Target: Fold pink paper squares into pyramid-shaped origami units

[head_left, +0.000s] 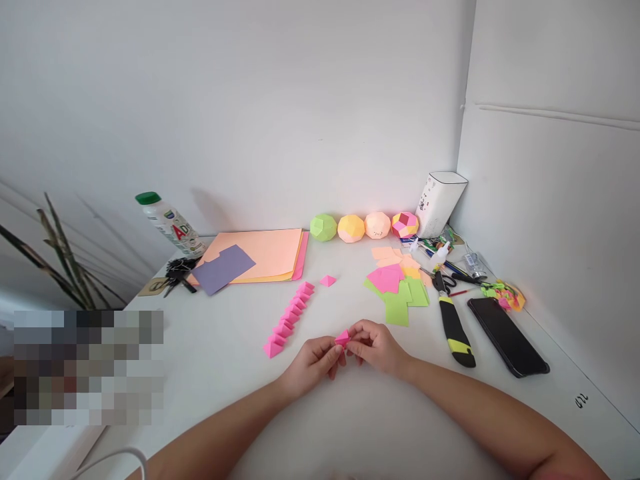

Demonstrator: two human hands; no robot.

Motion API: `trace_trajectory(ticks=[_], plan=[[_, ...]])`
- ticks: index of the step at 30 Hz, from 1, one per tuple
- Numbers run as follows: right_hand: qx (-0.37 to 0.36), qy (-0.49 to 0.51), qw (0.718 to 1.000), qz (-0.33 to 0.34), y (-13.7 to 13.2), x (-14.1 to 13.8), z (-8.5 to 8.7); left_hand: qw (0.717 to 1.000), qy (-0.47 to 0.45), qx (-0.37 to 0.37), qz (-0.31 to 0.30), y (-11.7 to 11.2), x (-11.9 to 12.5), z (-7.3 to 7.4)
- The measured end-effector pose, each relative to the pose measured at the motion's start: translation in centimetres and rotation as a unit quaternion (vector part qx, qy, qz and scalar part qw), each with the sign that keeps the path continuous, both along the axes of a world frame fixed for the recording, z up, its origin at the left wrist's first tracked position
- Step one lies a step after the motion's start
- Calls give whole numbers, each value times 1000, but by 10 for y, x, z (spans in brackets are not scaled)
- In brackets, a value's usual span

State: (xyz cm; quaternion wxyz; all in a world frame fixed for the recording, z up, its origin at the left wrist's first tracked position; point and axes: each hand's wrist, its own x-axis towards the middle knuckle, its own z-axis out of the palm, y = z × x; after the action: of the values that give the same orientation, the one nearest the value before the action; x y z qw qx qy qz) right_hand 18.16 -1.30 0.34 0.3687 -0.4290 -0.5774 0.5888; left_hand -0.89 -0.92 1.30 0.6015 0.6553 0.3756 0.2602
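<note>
Between my two hands, just above the white table, is a small folded pink paper piece [343, 338]. My left hand [313, 362] pinches it from the left, thumb on its near side. From the right, my right hand [379, 345] grips it with thumb and bent fingers. The undersides of the fingers are partly hidden. Beyond my left hand stretches a slanting row of similar folded pink pieces [289, 320], set close together. One more pink piece [328, 281] lies apart near the row's far end.
Four-coloured paper balls [351, 229] stand along the wall. Green, pink and peach paper squares [397, 311] lie beyond my right hand. A utility knife [456, 333] and a black phone [509, 337] lie at right. Coloured sheets [265, 250] and a tilted-looking bottle [173, 227] are at left.
</note>
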Motion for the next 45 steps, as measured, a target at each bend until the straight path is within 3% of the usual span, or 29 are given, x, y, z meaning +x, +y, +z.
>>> trace_trajectory(ticks=[9, 17, 21, 23, 25, 26, 28, 30, 33, 38, 41, 45], plan=[[44, -54, 997, 27, -1, 1, 6, 999, 25, 8, -22, -1, 1, 7], [55, -68, 996, 34, -1, 0, 6, 998, 39, 37, -28, -2, 3, 5], [54, -68, 996, 31, -1, 1, 4, 992, 61, 111, -19, -6, 2, -1], [47, -68, 996, 32, -1, 1, 4, 968, 85, 235, 27, -9, 0, -5], [36, -69, 996, 35, -1, 2, 4, 899, 126, 405, 114, -11, -2, -8], [33, -71, 996, 36, -1, 2, 4, 863, 167, 451, 154, -12, -3, -10], [34, -71, 996, 34, -1, 3, 4, 805, 248, 497, 209, -11, -3, -13], [39, -66, 997, 31, 0, 3, 3, 788, 300, 499, 202, -9, -3, -17], [42, -55, 997, 27, -1, 2, 2, 810, 293, 490, 135, -9, 0, -19], [86, -62, 994, -27, -2, 0, 2, 882, 149, 447, -21, -14, 2, -13], [184, -110, 972, -97, -2, -3, 0, 887, 104, 444, -73, -15, 1, -9], [252, -199, 946, -50, -2, -5, -3, 877, 79, 463, -99, -14, 1, -7]])
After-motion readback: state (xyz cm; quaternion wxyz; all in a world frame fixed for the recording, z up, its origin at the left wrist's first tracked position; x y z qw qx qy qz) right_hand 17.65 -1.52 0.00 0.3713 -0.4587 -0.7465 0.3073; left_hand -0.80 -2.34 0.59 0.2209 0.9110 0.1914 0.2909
